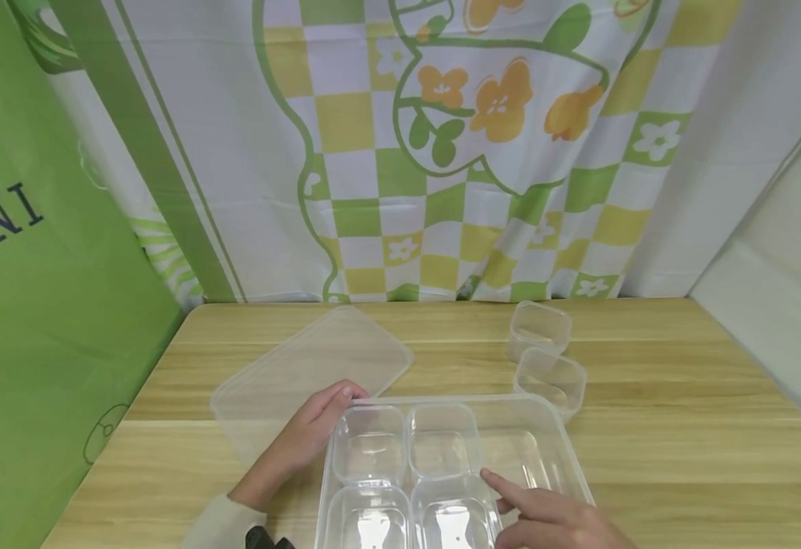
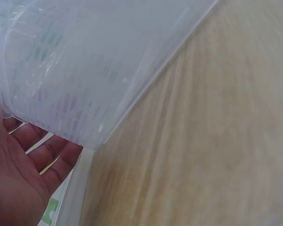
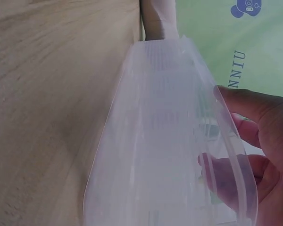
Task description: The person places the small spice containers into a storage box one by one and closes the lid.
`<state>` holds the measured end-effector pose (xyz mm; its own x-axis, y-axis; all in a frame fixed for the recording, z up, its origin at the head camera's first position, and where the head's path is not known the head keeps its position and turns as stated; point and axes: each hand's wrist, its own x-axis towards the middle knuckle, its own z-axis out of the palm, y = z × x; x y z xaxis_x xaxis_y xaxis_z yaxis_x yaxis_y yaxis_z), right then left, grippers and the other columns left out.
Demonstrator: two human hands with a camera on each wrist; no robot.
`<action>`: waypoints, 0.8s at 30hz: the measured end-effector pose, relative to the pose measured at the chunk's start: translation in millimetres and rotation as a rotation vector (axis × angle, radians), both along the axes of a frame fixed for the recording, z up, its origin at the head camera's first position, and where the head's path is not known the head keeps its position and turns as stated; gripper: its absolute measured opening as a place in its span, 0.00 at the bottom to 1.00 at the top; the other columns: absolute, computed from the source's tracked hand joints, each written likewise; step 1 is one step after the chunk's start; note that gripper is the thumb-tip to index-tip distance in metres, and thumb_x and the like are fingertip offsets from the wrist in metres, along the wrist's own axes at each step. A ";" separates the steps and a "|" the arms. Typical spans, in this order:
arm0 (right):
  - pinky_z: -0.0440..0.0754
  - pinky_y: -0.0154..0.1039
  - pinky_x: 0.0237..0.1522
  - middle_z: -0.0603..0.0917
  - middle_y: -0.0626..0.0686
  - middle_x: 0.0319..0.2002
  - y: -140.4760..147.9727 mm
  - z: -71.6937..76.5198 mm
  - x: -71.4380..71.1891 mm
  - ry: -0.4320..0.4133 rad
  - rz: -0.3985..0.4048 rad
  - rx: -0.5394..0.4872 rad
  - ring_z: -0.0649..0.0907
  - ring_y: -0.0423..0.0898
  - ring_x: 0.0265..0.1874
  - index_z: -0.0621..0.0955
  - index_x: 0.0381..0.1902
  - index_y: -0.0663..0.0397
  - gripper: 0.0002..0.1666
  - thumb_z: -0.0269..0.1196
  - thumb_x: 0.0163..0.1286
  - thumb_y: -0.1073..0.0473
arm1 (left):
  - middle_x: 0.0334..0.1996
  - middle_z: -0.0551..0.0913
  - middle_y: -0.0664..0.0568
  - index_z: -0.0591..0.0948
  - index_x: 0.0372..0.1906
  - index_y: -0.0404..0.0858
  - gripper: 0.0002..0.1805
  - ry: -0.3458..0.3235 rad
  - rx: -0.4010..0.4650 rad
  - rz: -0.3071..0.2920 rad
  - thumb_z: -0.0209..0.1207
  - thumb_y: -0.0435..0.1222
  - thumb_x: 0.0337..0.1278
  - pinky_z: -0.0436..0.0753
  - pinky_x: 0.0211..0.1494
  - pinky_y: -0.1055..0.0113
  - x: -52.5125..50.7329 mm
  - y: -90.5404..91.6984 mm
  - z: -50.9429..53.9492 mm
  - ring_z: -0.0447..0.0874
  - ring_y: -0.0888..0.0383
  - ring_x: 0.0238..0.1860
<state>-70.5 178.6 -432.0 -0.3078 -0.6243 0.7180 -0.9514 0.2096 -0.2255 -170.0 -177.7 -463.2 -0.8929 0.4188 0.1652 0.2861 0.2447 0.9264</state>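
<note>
A large clear plastic box (image 1: 575, 465) stands on the table, tilt not clear. Inside it sit several small clear containers (image 1: 373, 408) on the left and middle; its right part shows bare floor. My left hand (image 1: 314, 427) holds the box at its far left corner, its fingers (image 2: 61, 162) lying against the outside wall in the left wrist view. My right hand (image 1: 551, 518) is over the box's right part, index finger extended to the corner of one small container (image 1: 451, 488). In the right wrist view, part of that hand (image 3: 269, 146) shows through the clear wall.
A flat clear lid (image 1: 331, 351) lies on the wooden table (image 1: 681, 427) behind my left hand. Two more small clear containers, one farther back (image 1: 540, 324) and one nearer (image 1: 551, 377), stand beyond the box's far right corner. A patterned curtain (image 1: 441, 252) hangs along the back edge.
</note>
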 end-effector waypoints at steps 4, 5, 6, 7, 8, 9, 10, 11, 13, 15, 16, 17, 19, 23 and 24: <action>0.81 0.30 0.47 0.82 0.59 0.61 -0.4 -1.6 -0.4 0.001 -0.009 0.008 0.85 0.44 0.44 0.87 0.41 0.43 0.05 0.65 0.75 0.53 | 0.43 0.84 0.44 0.81 0.49 0.34 0.23 0.005 -0.009 0.003 0.35 0.41 0.87 0.84 0.52 0.54 -0.1 -0.6 -0.5 0.84 0.45 0.47; 0.81 0.29 0.47 0.82 0.59 0.62 -0.1 -1.7 -0.1 -0.004 -0.015 0.012 0.85 0.43 0.44 0.87 0.42 0.43 0.04 0.66 0.75 0.53 | 0.43 0.84 0.43 0.81 0.50 0.34 0.24 0.005 -0.010 0.003 0.35 0.41 0.87 0.84 0.52 0.54 -0.2 -0.5 -0.5 0.84 0.45 0.47; 0.81 0.29 0.47 0.82 0.58 0.62 0.2 -1.9 0.2 -0.006 -0.018 0.015 0.85 0.43 0.44 0.87 0.42 0.42 0.04 0.66 0.74 0.53 | 0.43 0.84 0.43 0.81 0.50 0.33 0.24 0.005 -0.011 0.003 0.35 0.41 0.87 0.84 0.52 0.54 -0.2 -0.6 -0.4 0.84 0.45 0.47; 0.81 0.29 0.46 0.81 0.59 0.63 0.5 -1.9 0.5 -0.010 -0.022 0.018 0.84 0.43 0.44 0.87 0.42 0.42 0.04 0.66 0.74 0.52 | 0.43 0.84 0.43 0.81 0.50 0.33 0.24 0.006 -0.012 0.002 0.35 0.41 0.87 0.84 0.52 0.54 -0.2 -0.7 -0.5 0.84 0.45 0.47; 0.81 0.29 0.46 0.81 0.59 0.63 0.7 -1.9 0.6 -0.013 -0.024 0.021 0.84 0.43 0.44 0.87 0.42 0.42 0.04 0.66 0.74 0.52 | 0.43 0.84 0.42 0.81 0.50 0.33 0.24 0.005 -0.010 0.000 0.35 0.41 0.87 0.84 0.52 0.54 -0.3 -0.7 -0.5 0.84 0.45 0.47; 0.81 0.29 0.46 0.81 0.58 0.63 0.7 -1.9 0.7 -0.015 -0.027 0.024 0.84 0.43 0.44 0.87 0.43 0.42 0.04 0.66 0.74 0.52 | 0.43 0.84 0.42 0.81 0.50 0.33 0.24 0.005 -0.009 -0.002 0.35 0.41 0.87 0.84 0.51 0.54 -0.3 -0.7 -0.6 0.84 0.45 0.47; 0.80 0.29 0.47 0.81 0.58 0.63 0.9 -2.0 0.7 -0.018 -0.029 0.026 0.84 0.42 0.45 0.87 0.43 0.42 0.04 0.66 0.74 0.52 | 0.44 0.84 0.42 0.81 0.50 0.32 0.24 0.005 -0.009 -0.001 0.35 0.41 0.87 0.84 0.51 0.54 -0.3 -0.7 -0.5 0.84 0.45 0.47; 0.80 0.29 0.47 0.82 0.57 0.62 0.7 -2.0 0.6 -0.020 -0.028 0.027 0.84 0.42 0.45 0.87 0.43 0.42 0.04 0.66 0.74 0.52 | 0.44 0.84 0.42 0.81 0.50 0.32 0.24 0.006 -0.009 -0.001 0.35 0.41 0.87 0.84 0.52 0.54 -0.4 -0.8 -0.7 0.84 0.45 0.47; 0.80 0.28 0.48 0.82 0.55 0.61 0.6 -2.6 0.1 -0.023 -0.027 0.031 0.84 0.42 0.45 0.86 0.44 0.41 0.05 0.66 0.75 0.52 | 0.44 0.84 0.43 0.81 0.50 0.33 0.24 0.009 -0.008 -0.004 0.35 0.41 0.87 0.84 0.51 0.54 -0.7 -0.8 -1.0 0.84 0.45 0.47; 0.80 0.29 0.50 0.83 0.52 0.59 0.1 -3.2 -1.1 -0.017 -0.016 0.037 0.84 0.42 0.45 0.86 0.45 0.42 0.05 0.66 0.75 0.53 | 0.44 0.84 0.42 0.81 0.50 0.33 0.24 0.010 -0.007 -0.004 0.35 0.41 0.87 0.85 0.51 0.54 -0.8 -0.6 -0.9 0.84 0.45 0.47; 0.80 0.29 0.50 0.83 0.53 0.59 0.3 -3.3 -1.5 -0.018 -0.012 0.042 0.84 0.42 0.45 0.86 0.45 0.42 0.05 0.66 0.75 0.53 | 0.44 0.84 0.42 0.81 0.50 0.33 0.24 0.011 -0.008 -0.004 0.35 0.41 0.87 0.84 0.51 0.54 -0.8 -0.5 -0.8 0.84 0.45 0.47; 0.80 0.29 0.51 0.83 0.53 0.59 0.4 -3.4 -1.7 -0.021 -0.007 0.046 0.84 0.42 0.45 0.86 0.45 0.43 0.05 0.66 0.75 0.53 | 0.43 0.84 0.42 0.81 0.50 0.33 0.24 0.011 -0.008 -0.004 0.34 0.41 0.87 0.85 0.51 0.54 -0.7 -0.4 -0.7 0.84 0.45 0.46; 0.80 0.29 0.51 0.84 0.54 0.59 0.7 -3.7 -2.3 -0.022 0.002 0.051 0.85 0.42 0.45 0.86 0.44 0.43 0.05 0.66 0.74 0.53 | 0.43 0.84 0.42 0.81 0.50 0.33 0.24 0.014 -0.008 -0.005 0.34 0.41 0.87 0.85 0.50 0.55 -0.6 -0.1 -0.5 0.84 0.45 0.46; 0.79 0.28 0.51 0.82 0.56 0.61 1.5 -3.6 -1.7 -0.046 0.000 0.061 0.85 0.42 0.45 0.86 0.44 0.42 0.05 0.68 0.72 0.54 | 0.43 0.84 0.41 0.80 0.50 0.32 0.24 0.015 -0.004 -0.010 0.34 0.41 0.87 0.85 0.50 0.55 -0.5 -0.1 -0.5 0.84 0.44 0.46; 0.79 0.28 0.51 0.82 0.56 0.61 1.6 -3.6 -1.9 -0.046 0.000 0.062 0.85 0.42 0.45 0.86 0.44 0.42 0.05 0.69 0.71 0.54 | 0.43 0.84 0.41 0.80 0.50 0.32 0.24 0.015 -0.002 -0.011 0.34 0.41 0.87 0.85 0.50 0.55 -0.6 -0.1 -0.5 0.84 0.44 0.46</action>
<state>-72.3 180.2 -435.7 -0.3399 -0.6670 0.6631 -0.9402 0.2245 -0.2561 -170.6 -177.8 -463.7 -0.8855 0.4292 0.1779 0.3028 0.2427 0.9216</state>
